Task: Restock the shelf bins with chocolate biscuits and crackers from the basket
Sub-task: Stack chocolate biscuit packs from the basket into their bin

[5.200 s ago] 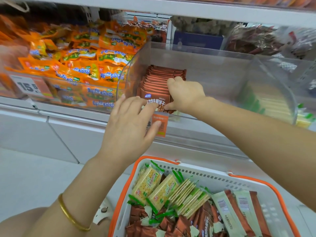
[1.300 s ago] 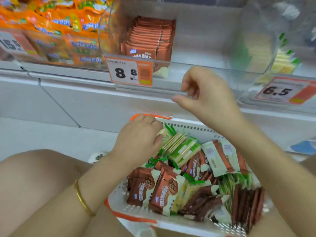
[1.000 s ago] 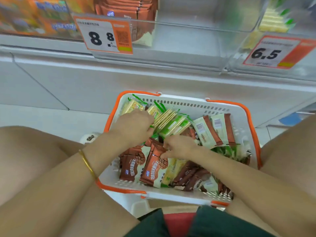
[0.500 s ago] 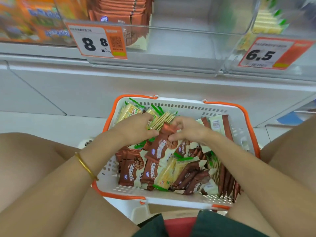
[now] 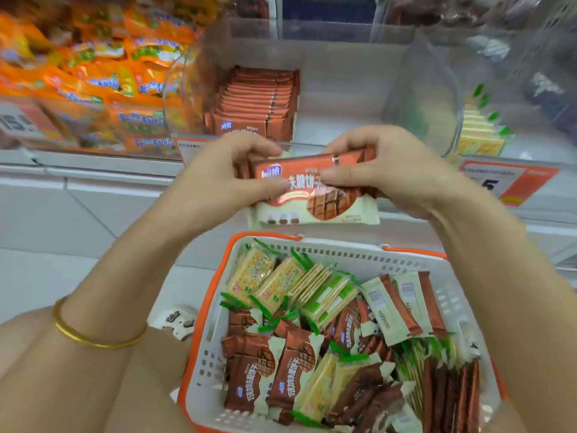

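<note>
Left grip (image 5: 224,179), right grip (image 5: 384,173) both clamp chocolate biscuit stack (image 5: 315,195); rear packs hidden; price tag (image 5: 512,179) digits partly blocked.

A thin, smooth gold bangle (image 5: 96,334) circles the wrist of the left hand (image 5: 224,179), the only thing worn on either bare forearm, while the right hand (image 5: 390,173) shows short, plain nails.
</note>
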The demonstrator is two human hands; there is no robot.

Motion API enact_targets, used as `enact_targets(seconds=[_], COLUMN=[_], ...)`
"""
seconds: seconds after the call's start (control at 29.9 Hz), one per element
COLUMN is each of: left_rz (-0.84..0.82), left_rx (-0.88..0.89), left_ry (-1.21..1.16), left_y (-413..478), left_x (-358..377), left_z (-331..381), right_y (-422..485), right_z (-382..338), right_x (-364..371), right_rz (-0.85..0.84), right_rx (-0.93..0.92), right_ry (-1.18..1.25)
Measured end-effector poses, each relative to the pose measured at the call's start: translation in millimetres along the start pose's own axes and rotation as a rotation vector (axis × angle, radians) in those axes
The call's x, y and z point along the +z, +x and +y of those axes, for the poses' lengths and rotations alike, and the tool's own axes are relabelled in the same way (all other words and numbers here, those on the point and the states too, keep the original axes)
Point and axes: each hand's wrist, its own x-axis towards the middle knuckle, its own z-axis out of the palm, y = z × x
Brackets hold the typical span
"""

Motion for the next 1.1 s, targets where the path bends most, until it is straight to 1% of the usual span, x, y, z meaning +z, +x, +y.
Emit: enact_targets(seconds=[0.07, 0.1, 0.13, 0.17, 0.23, 0.3, 0.37, 0.47, 0.57, 0.7, 0.8, 1.1], left_rz=[0.272, 0.38, 0.454, 0.476, 0.412, 0.348, 0.339, 0.366, 0.36, 0.347, 0.344, 0.348], left_rx=[0.145, 0.202, 0.245, 0.273, 0.277, 0.233, 0.225, 0.239, 0.245, 0.258, 0.259, 0.293], left_ry=[0.032, 0.109, 0.241, 0.387, 0.602, 0.749, 0.863, 0.878, 0.881, 0.896, 0.907, 0.906], left_y=[14, 20, 25, 29, 30, 27, 25, 25, 25, 25, 25, 25], left_x=[-12, -17, -20, -22, -19, -11, -4, -1, -2, -3, -4, -4], left_z=[2, 1, -2, -8, -24, -39, -47, -49, -50, -49, -50, -52], right_y=[20, 33, 47, 62, 93, 121, 142, 155, 158, 161, 164, 164], right_z=[-18, -23, -27, -27, -23, -14, -8, -7, -10, -12, -12, -7], right_x=[-6, -7, -6, -3, 8, 22, 32, 40, 49, 58, 59, 54], right_rz=[0.113, 0.181, 0.248, 0.304, 0.351, 0.311, 0.258, 0.23, 0.163, 0.115, 0.08, 0.089], right_rx=[-0.043, -0.063, -0.086, -0.11, -0.14, -0.152, -0.144, -0.15, -0.217, -0.298, -0.31, -0.266], right_ry=[0.1, 0.142, 0.165, 0.149, -0.004, -0.218, -0.443, -0.763, -1.064, -1.38, -1.457, -1.41])
